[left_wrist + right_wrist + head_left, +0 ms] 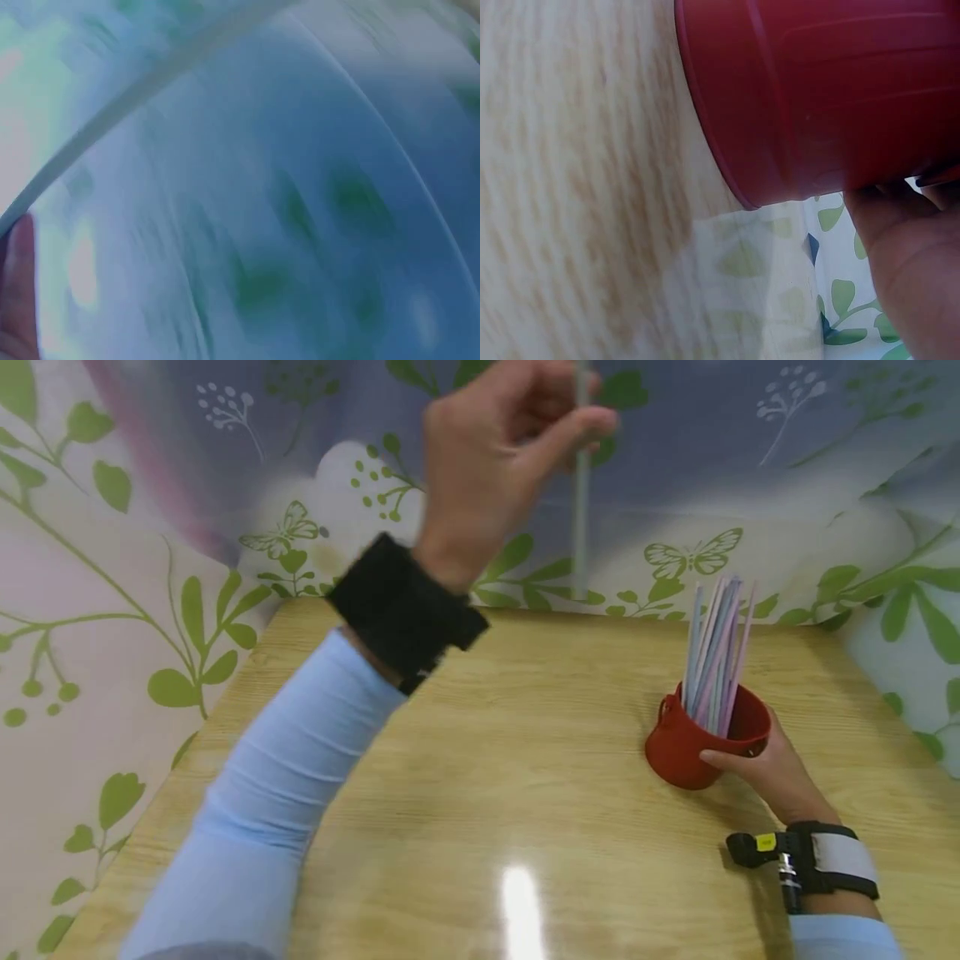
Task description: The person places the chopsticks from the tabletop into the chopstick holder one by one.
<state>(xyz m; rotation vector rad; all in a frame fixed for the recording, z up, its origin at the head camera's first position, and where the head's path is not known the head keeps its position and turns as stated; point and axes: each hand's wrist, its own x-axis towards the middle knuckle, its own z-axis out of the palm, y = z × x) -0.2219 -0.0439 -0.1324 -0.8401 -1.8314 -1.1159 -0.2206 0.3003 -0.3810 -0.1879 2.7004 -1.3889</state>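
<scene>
My left hand (491, 468) is raised at the top of the head view, pinching a thin, pale drinking straw (581, 531) between thumb and fingers. The straw hangs nearly upright. In the left wrist view that straw (150, 86) crosses the upper left, and one fingertip (21, 277) shows at the edge. At the right, a small red bucket (678, 756) contains a bundle of pastel straws (716, 652). My right hand (783, 777) grips the bucket's right side, thumb at the front below the rim. The right wrist view shows the bucket (817, 97) close up; its other fingers are mostly hidden.
A light wood-grain table (487, 777) lies under both arms. Its back edge meets a wall covering (360, 468) printed with leaves and butterflies, which also borders both sides. A bright light reflection lies near the table's front.
</scene>
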